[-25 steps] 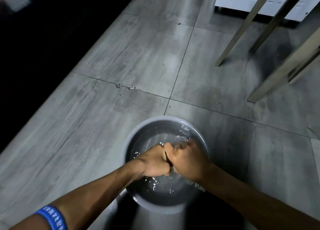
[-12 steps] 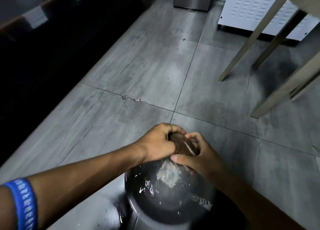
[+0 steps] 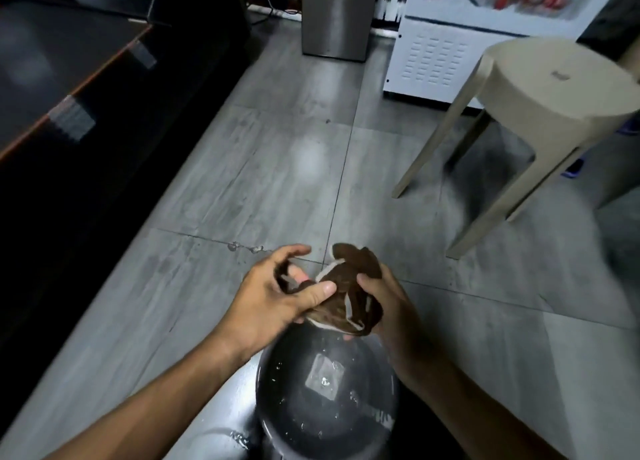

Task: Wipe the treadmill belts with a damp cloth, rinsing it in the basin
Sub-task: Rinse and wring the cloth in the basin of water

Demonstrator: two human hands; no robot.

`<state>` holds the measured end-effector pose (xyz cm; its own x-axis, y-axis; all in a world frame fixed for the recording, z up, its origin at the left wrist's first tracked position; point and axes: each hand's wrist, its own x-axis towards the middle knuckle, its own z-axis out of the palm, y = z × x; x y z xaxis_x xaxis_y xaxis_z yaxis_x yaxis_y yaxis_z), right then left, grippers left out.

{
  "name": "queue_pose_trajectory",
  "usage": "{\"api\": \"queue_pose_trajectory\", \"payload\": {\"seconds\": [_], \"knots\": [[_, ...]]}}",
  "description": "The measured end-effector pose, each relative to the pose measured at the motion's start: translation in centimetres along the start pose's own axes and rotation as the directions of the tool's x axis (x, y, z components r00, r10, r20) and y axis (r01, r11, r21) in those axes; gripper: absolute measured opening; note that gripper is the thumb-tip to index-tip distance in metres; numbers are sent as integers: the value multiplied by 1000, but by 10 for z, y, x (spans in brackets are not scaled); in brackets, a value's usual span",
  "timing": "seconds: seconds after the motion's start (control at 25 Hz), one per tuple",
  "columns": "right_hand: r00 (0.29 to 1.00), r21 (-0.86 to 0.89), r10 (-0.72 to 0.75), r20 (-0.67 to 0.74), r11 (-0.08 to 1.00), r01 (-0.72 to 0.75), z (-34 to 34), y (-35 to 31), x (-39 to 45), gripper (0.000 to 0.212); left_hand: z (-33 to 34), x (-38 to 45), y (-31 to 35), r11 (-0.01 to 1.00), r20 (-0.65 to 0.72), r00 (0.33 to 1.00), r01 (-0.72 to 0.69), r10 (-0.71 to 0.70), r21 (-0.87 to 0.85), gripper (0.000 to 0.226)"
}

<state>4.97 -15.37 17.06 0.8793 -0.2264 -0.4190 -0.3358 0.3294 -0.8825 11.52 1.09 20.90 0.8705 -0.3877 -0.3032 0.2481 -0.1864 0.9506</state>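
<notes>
A brown cloth (image 3: 349, 288) with white edging hangs bunched between both hands, just above the far rim of the basin (image 3: 277, 366). My left hand (image 3: 273, 297) pinches its left end with the thumb on top. The cloth's right side is gripped by my right hand (image 3: 388, 307), fingers curled under it. The round grey basin stands on the floor below, holding water with a light patch reflected in it. The treadmill's dark belt (image 3: 45, 64) lies at the upper left beside a black side rail.
A beige plastic stool (image 3: 540, 89) stands to the right on the grey tiled floor (image 3: 277, 168). Behind it is a white appliance (image 3: 433, 57), and a steel bin (image 3: 334, 16) stands at the back. Water drops lie on the tile joint ahead of the hands.
Both hands have come up out of the basin water with the cloth. The tight two-fisted squeeze has loosened and the cloth now shows between the hands. The view has tilted up.
</notes>
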Motion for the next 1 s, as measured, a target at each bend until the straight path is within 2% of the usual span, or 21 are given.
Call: {"api": "queue_pose_trajectory", "payload": {"seconds": [0.04,0.12,0.24,0.4,0.52,0.68,0.84,1.0], "knots": [[999,104,44,-11,994,-43,4,-13,-5,45,-2,-5,13,995,-5,996,88,-88,-54,52],[996,197,87,-26,977,-80,9,-39,-20,56,-8,-22,39,972,50,975,220,-217,-84,46],[990,106,115,-84,989,-106,22,-80,-54,55,-16,-49,80,953,156,940,299,-303,44,40],[979,109,205,-16,973,-202,46,-125,-104,67,-24,-84,138,968,190,951,226,-244,114,43],[982,93,175,69,979,-181,74,-173,-138,53,-30,-120,191,974,298,935,217,-190,-61,33],[999,22,-11,40,1000,10,105,-230,-164,37,-38,-152,244,979,112,992,80,-59,-189,34],[993,-86,-112,47,990,115,132,-285,-177,14,-49,-172,292,964,-128,991,4,-39,-265,12],[993,-199,-106,53,973,115,158,-319,-190,26,-58,-196,335,960,-217,976,-38,-24,-279,17]]}}
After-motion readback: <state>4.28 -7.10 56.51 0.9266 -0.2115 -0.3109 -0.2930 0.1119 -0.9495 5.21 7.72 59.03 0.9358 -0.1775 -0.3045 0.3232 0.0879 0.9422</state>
